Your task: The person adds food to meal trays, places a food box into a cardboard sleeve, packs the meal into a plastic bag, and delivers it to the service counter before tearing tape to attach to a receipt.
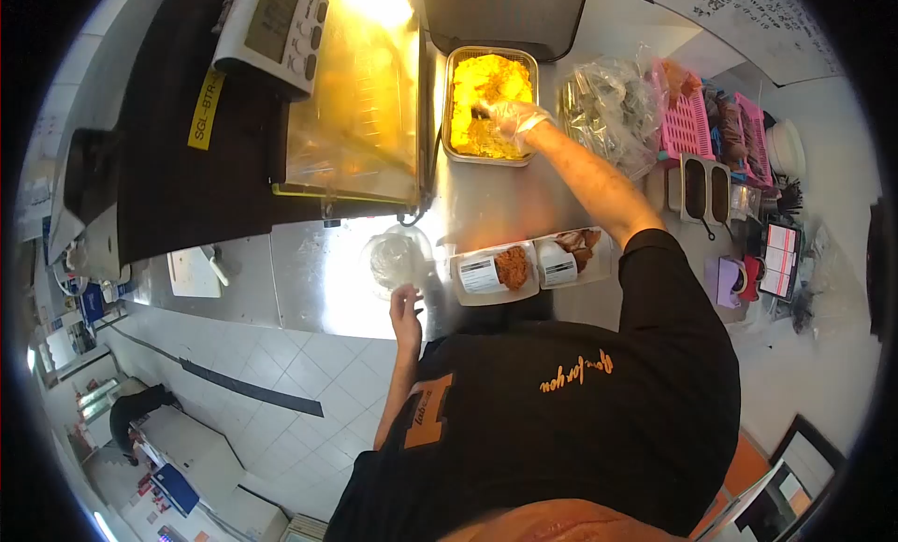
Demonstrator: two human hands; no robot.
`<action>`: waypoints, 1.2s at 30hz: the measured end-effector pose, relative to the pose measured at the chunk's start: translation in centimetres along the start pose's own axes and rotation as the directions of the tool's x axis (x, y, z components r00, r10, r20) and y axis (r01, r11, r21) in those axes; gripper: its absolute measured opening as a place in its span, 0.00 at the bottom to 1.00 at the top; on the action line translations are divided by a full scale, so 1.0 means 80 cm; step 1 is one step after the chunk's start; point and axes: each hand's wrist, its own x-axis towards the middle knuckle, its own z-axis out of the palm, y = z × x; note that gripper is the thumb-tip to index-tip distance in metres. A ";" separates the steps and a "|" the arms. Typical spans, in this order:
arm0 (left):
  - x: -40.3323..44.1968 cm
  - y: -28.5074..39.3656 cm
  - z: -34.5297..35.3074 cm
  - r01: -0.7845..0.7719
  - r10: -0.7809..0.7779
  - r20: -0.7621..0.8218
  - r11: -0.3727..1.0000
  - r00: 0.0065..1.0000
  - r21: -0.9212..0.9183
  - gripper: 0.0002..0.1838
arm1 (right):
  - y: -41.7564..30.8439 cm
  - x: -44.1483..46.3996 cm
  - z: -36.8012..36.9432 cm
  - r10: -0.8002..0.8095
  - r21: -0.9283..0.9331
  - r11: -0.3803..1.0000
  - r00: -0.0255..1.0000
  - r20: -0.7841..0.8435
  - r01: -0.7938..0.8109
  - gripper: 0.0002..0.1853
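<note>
My right hand [517,121], in a clear plastic glove, reaches into a metal tray [450,138] of yellow, rice-like food [491,79]. Its fingers close around a small dark utensil [480,110], whose working end is hidden in the food. Bare and with its fingers loosely apart, my left hand [405,310] is by the counter's front edge. Just beyond it is a clear round plastic container [393,260]. Between my arms lie two white takeaway boxes, a left one [470,297] and a right one [596,269], with printed labels and browned, fried-looking pieces inside.
A lit warming cabinet [360,102] with a timer [273,32] stands at left. Bagged packaging [613,112], pink baskets [687,126] and narrow metal containers [694,188] line the right. A white board [194,273] lies farther left. Another person [136,416] bends in the background.
</note>
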 end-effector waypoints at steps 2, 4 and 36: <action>0.002 -0.021 0.002 0.060 -0.060 0.024 0.998 0.998 -0.021 0.11 | 0.000 0.018 -0.013 -0.036 -0.051 0.998 0.998 -0.060 0.033 0.30; -0.003 -0.027 0.009 0.090 -0.087 0.105 0.996 0.991 -0.021 0.11 | -0.028 0.005 -0.023 0.016 -0.247 0.968 0.998 -0.063 -0.031 0.28; 0.008 -0.044 -0.003 0.130 -0.122 0.158 0.991 0.980 -0.039 0.16 | 0.019 0.006 0.011 0.295 0.466 0.819 0.942 0.160 -0.336 0.36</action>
